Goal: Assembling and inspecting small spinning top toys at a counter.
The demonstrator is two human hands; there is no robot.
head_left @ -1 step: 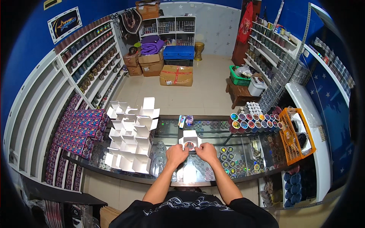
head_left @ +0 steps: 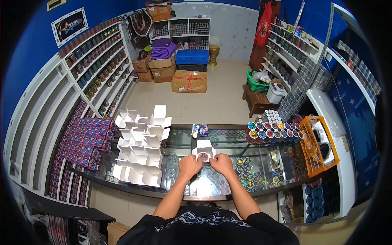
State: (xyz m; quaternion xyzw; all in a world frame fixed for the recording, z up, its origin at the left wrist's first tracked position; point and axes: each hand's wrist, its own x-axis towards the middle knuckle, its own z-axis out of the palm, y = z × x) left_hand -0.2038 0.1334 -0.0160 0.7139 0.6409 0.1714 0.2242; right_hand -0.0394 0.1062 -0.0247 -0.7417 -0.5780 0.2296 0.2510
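At the middle of the glass counter, a small white box (head_left: 203,144) stands with its flaps raised, between my hands. A round, clear-rimmed tub (head_left: 203,157) is at its near side; whether it is inside the box I cannot tell. My left hand (head_left: 190,165) is closed at the tub's left, its thumb against the rim. On the other side, my right hand (head_left: 221,163) has curled fingers and a thumb at the box's near right edge. Both hands hide the box's lower part. Left of them, several white boxes (head_left: 141,157) stand open in rows.
Patterned purple boxes (head_left: 87,134) are stacked at the left. Two small colourful packs (head_left: 199,130) lie beyond the white box. To the right are round tubs (head_left: 269,134) in rows and an orange crate (head_left: 312,157). The glass counter (head_left: 212,185) displays round lids beneath.
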